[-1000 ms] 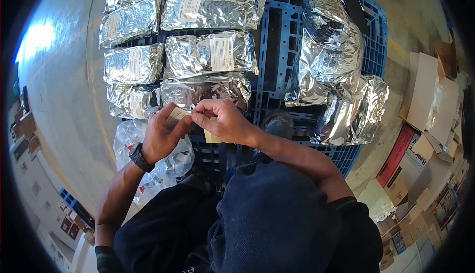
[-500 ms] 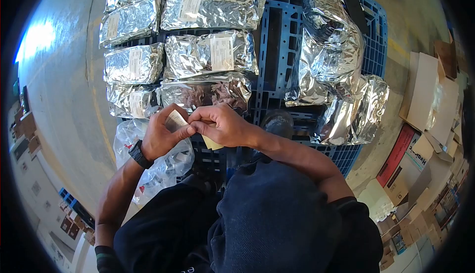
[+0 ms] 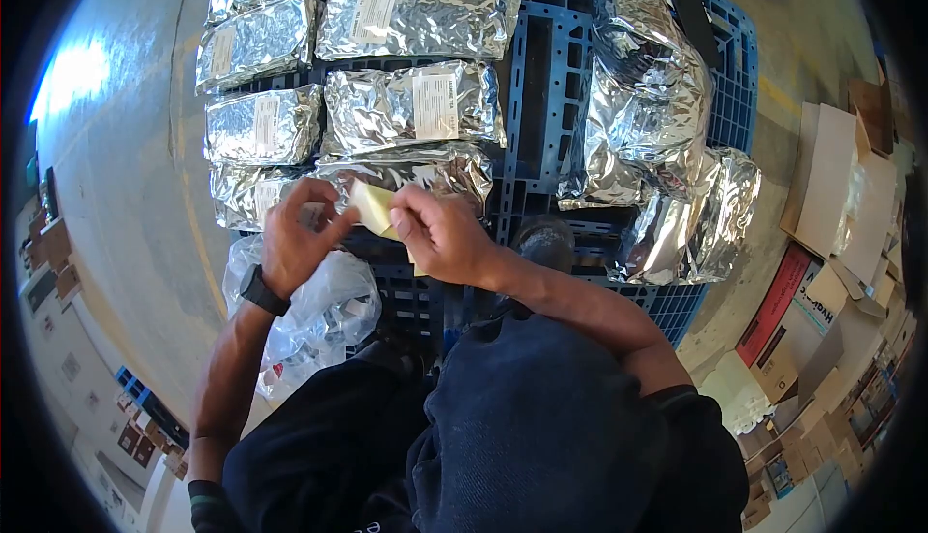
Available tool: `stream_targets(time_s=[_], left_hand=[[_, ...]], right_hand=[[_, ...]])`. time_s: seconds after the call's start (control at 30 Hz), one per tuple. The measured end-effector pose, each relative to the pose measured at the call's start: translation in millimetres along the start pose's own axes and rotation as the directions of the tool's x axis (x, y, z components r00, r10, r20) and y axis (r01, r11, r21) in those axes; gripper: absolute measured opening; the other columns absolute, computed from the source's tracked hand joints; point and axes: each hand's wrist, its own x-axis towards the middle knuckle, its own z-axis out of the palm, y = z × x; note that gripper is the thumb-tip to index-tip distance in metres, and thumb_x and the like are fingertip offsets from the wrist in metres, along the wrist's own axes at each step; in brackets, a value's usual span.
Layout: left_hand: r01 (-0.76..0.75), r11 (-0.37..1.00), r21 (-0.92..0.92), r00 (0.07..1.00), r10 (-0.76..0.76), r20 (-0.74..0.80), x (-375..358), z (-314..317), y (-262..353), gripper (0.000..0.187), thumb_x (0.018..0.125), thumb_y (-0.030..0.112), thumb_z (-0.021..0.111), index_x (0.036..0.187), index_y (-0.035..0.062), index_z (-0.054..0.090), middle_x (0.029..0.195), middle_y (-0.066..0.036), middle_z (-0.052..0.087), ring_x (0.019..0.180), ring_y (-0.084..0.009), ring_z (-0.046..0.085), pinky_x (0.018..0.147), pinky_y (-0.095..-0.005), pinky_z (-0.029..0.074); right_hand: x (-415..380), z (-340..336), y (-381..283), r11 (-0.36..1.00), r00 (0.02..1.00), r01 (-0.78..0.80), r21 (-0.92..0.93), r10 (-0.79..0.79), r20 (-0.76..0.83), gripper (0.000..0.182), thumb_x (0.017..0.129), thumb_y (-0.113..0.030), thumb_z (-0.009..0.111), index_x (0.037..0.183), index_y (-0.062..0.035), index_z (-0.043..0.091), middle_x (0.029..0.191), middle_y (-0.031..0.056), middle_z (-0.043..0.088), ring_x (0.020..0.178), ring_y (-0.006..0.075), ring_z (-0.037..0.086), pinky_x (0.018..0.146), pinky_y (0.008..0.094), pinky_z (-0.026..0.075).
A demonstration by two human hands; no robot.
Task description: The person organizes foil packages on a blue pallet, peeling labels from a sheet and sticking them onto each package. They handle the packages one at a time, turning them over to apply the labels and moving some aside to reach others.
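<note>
Packs point(image 3: 377, 98): glossy, crinkled foil. Slip point(image 3: 375, 209): paper. Pallet point(image 3: 572, 59): hard plastic.

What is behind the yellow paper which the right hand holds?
A silver package shows partly beyond the yellow paper; whatever the paper and right hand cover cannot be seen.

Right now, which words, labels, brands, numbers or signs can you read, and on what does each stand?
"Hvai...", final letters unclear: cardboard box.
"e", then a cut-off letter: dark clothing.
Too small to read: white labels on silver packs.
Blurred, unreadable: any print on the paper in the right hand.
</note>
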Motion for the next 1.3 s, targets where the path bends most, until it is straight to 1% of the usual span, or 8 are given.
stream_targets(time_s=[0.07,0.33,0.53,0.63,0.77,0.93,1.0,1.3], left_hand=[[-0.101,0.994,0.034,0.992,0.104,-0.074,3,-6,-12,0.026,0.085,0.021,0.076,0.099,0.0026,0.063,0.079,-0.005,0.066,0.065,-0.0099,0.06,0.061,-0.0259,0.049],[-0.06,0.845,-0.531,0.99,-0.016,-0.137,3,-30,-20,0.021,0.101,0.024,0.057,0.096,0.0035,0.059,0.075,0.001,0.059,0.063,-0.0056,0.053,0.058,-0.0217,0.042],[-0.262,0.932,-0.252,0.932,0.177,-0.315,-14,-22,-4,0.016,0.094,0.016,0.068,0.092,0.0017,0.06,0.077,-0.005,0.065,0.071,-0.0111,0.062,0.064,-0.0252,0.048],[-0.585,0.793,0.17,0.725,0.605,-0.329,-17,-30,8,0.026,0.073,0.007,0.082,0.089,0.0019,0.062,0.078,-0.011,0.066,0.072,-0.0232,0.065,0.067,-0.0333,0.052],[-0.857,0.407,0.315,0.379,0.913,-0.148,-16,-44,34,0.031,0.072,0.016,0.084,0.092,0.0052,0.063,0.082,-0.007,0.064,0.072,-0.025,0.063,0.064,-0.0408,0.052],[-0.837,0.308,0.451,0.336,0.942,-0.02,-31,-51,45,0.039,0.067,0.024,0.083,0.101,0.0164,0.065,0.087,-0.002,0.056,0.075,-0.0221,0.056,0.059,-0.0374,0.048],[-0.861,0.254,0.441,0.279,0.96,-0.009,-31,-50,45,0.037,0.067,0.023,0.083,0.1,0.0183,0.068,0.086,-0.001,0.056,0.077,-0.0214,0.056,0.06,-0.0366,0.048],[-0.858,0.286,0.427,0.323,0.946,0.016,-27,-44,37,0.038,0.056,0.031,0.084,0.089,0.0184,0.072,0.083,0.002,0.055,0.076,-0.018,0.055,0.061,-0.0341,0.048]], right_hand=[[-1,-3,0,0.985,0.977,-0.137,0.106,0.152,-0.15,0.012,0.096,-0.008,0.049,0.088,-0.001,0.055,0.061,0.0047,0.049,0.052,0.0111,0.047,0.05,0.03,0.037],[18,-28,9,0.956,0.934,-0.122,0.266,0.202,-0.296,0.028,0.102,-0.02,0.048,0.081,-0.0013,0.049,0.063,-0.0013,0.038,0.061,0.0058,0.034,0.054,0.0288,0.035],[20,-44,5,0.81,0.934,-0.358,0.465,0.319,0.163,0.034,0.1,-0.023,0.053,0.073,-0.0036,0.046,0.072,0.0003,0.05,0.064,0.0045,0.039,0.057,0.0281,0.038],[20,-55,-2,0.591,0.82,-0.525,0.612,0.16,0.549,0.029,0.094,-0.015,0.055,0.069,-0.01,0.041,0.104,0.018,0.072,0.068,0.0031,0.052,0.06,0.0258,0.047],[3,-44,1,0.48,0.641,-0.686,0.547,0.044,0.766,0.017,0.091,-0.015,0.06,0.079,-0.007,0.05,0.075,0.002,0.06,0.063,0.0052,0.051,0.058,0.0218,0.043],[-7,-28,-11,0.518,0.763,-0.59,0.619,0.106,0.638,0.033,0.098,-0.032,0.059,0.118,-0.006,0.061,0.091,-0.0048,0.059,0.074,0.0019,0.051,0.058,0.0197,0.04],[-4,-31,-11,0.291,0.696,-0.718,0.632,0.301,0.652,0.049,0.098,-0.044,0.056,0.12,-0.001,0.059,0.101,0.0013,0.064,0.086,0.0051,0.059,0.07,0.0162,0.046],[18,-49,-23,0.777,0.712,-0.518,0.359,0.159,0.684,0.034,0.092,-0.034,0.069,0.098,-0.0002,0.069,0.082,0.0011,0.065,0.075,0.0078,0.056,0.067,0.0259,0.044]])
